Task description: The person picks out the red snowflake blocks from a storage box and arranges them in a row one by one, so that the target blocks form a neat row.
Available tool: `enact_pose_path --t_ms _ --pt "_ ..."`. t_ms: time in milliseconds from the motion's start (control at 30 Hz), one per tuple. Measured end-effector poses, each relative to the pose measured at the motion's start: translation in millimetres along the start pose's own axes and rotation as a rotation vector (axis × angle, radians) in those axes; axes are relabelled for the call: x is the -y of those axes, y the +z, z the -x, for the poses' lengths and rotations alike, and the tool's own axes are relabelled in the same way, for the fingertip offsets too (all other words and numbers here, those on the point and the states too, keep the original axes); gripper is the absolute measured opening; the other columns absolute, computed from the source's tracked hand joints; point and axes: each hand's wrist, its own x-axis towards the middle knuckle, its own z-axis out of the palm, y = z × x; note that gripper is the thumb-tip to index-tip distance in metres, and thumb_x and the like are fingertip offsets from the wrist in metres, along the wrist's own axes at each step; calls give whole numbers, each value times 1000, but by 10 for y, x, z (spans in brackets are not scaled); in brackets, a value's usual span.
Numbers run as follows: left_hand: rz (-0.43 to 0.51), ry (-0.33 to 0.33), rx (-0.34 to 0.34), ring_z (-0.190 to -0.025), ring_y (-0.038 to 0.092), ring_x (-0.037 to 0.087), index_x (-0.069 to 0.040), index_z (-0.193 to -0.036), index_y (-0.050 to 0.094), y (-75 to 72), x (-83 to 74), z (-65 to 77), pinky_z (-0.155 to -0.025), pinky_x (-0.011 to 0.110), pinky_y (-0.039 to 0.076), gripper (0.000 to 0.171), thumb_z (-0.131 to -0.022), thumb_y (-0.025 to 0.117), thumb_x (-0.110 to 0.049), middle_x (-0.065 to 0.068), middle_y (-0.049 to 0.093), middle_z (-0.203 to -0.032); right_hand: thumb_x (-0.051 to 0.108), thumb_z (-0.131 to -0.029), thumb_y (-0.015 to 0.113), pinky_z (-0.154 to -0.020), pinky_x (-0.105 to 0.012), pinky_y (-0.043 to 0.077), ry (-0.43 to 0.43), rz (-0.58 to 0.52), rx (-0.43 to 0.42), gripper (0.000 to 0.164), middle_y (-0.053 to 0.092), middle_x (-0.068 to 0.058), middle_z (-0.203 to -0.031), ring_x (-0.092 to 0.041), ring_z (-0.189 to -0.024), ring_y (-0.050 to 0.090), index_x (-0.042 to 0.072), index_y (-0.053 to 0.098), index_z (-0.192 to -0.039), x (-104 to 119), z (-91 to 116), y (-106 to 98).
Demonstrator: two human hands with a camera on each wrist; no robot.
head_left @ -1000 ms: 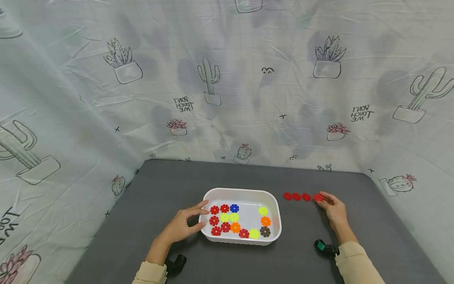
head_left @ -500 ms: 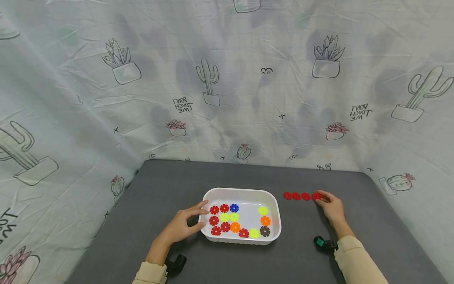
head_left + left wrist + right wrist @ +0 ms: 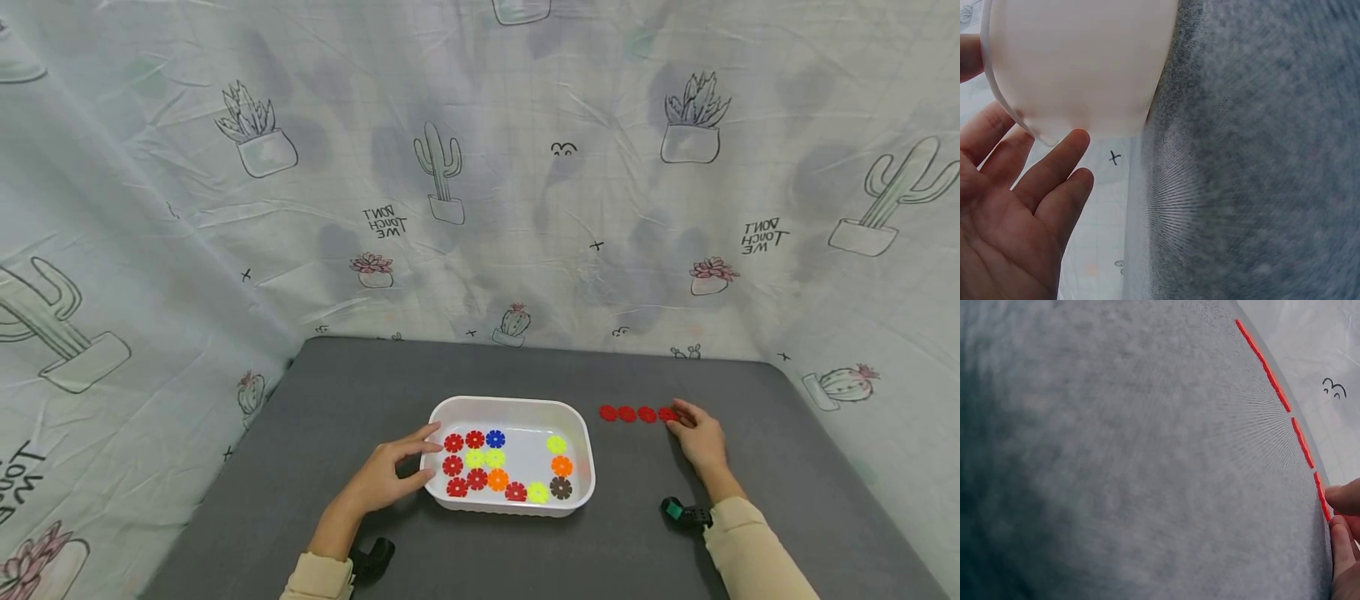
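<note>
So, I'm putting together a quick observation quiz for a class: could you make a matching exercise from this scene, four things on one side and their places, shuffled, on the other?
Things
1. blue disc
2. dark disc
3. left hand
4. right hand

Places
A. at the right end of the row of red discs
B. in the near right corner of the white tray
C. touching the left end of the white tray
D. in the white tray, just right of a red disc

Right pairs: 1-D, 2-B, 3-C, 4-A
</note>
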Motion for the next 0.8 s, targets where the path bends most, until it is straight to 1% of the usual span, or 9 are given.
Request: enact_pose_path --t_ms 167,267,333,400,433,500,600,800 --pt "3 -10 4 -131 46 27 -11 -120 66 -1 6 -2 -100 51 43 37 -87 67 -27 6 46 -145 6 -93 55 -101 -48 38 26 -33 -4 49 42 -27 -142 -37 -127 44 -2 42 -140 -1 2 -3" --pt "14 -9 6 -131 46 28 -11 -120 65 0 0 -1 -101 51 43 37 -87 67 -27 6 46 -145 8 -94 56 -100 -43 40 31 -45 -7 49 43 -25 -141 -36 -127 44 -1 42 -140 -4 5 -5" --pt "23 -8 8 -131 46 28 -11 -120 65 2 -3 0 -101 51 43 37 -87 67 -27 6 46 -146 9 -93 57 -96 -29 43 33 -49 -10 50 44 -25 -141 -35 -127 45 -1 42 -140 -3 10 -9" --pt "30 -7 10 -131 46 28 -10 -121 65 2 -5 -1 -101 50 43 37 -87 67 -27 6 46 -146 10 -93 58 -85 -13 43 31 -67 -3 52 44 -25 -141 -35 -127 44 -2 41 -141 6 20 -16" --pt "30 -8 11 -131 46 28 -10 -121 65 3 -5 -2 -101 49 43 37 -87 67 -27 6 46 -146 10 -93 58 -80 -7 41 25 -79 3 52 44 -26 -141 -36 -127 44 -2 40 -141 15 27 -19" --pt "31 -6 12 -131 46 28 -10 -121 65 4 -4 -3 -101 48 44 38 -87 67 -27 7 46 -146 10 -93 58 -71 1 35 4 -95 18 54 42 -27 -142 -37 -127 44 -3 38 -142 42 43 -25" --pt "28 -9 11 -131 46 28 -9 -120 65 2 1 -5 -101 48 43 38 -87 67 -27 7 46 -146 11 -94 58 -70 3 35 -45 -112 45 55 41 -28 -142 -39 -126 44 -5 36 -142 104 69 -26" --pt "18 -14 10 -132 45 28 -11 -120 65 -4 18 -2 -101 51 42 37 -87 66 -28 5 46 -146 15 -94 60 -74 3 34 -124 -119 101 58 41 -29 -142 -40 -127 43 -6 36 -142 256 122 16"
